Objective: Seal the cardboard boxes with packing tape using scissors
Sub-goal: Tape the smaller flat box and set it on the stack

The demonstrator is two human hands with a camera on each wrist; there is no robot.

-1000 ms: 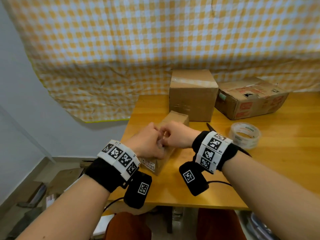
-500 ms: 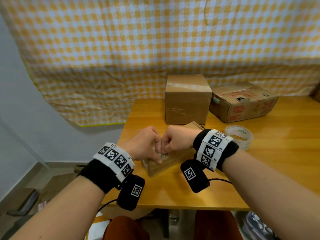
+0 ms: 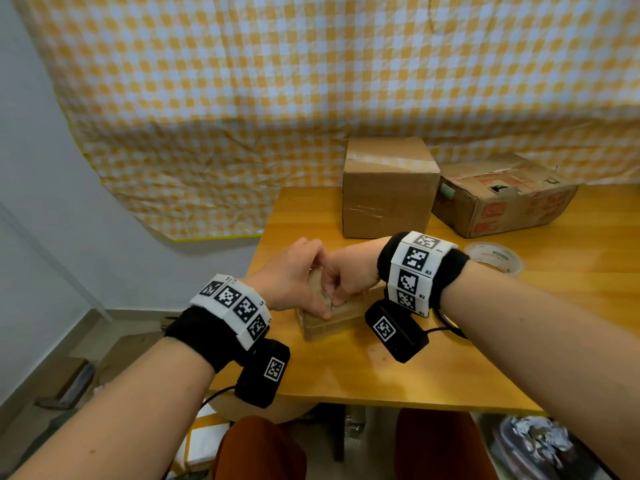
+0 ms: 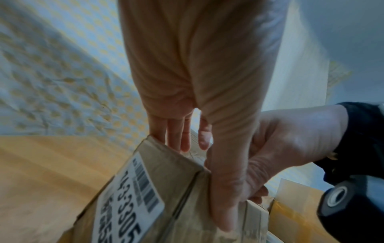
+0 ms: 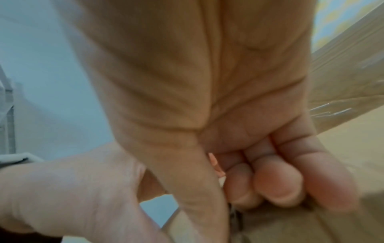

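A small brown cardboard box (image 3: 332, 323) with a barcode label (image 4: 133, 197) lies on the wooden table (image 3: 381, 368) near its front left corner. My left hand (image 3: 298, 282) holds it, fingers laid on top and thumb down its side (image 4: 224, 189). My right hand (image 3: 349, 275) meets the left one, fingers curled (image 5: 270, 184) and pinching at the box's top edge. What it pinches is hidden. A roll of clear packing tape (image 3: 495, 259) lies to the right, behind my right wrist. I cannot make out any scissors.
A taller taped box (image 3: 388, 188) stands at the back of the table. A flatter box with red print (image 3: 502, 195) lies to its right. A yellow checked cloth (image 3: 311, 98) hangs behind. The table's left edge is close to the small box.
The small box has been turned from pointing away from me to lying crosswise. Both hands stayed on it, and the right wrist now covers part of the tape roll.
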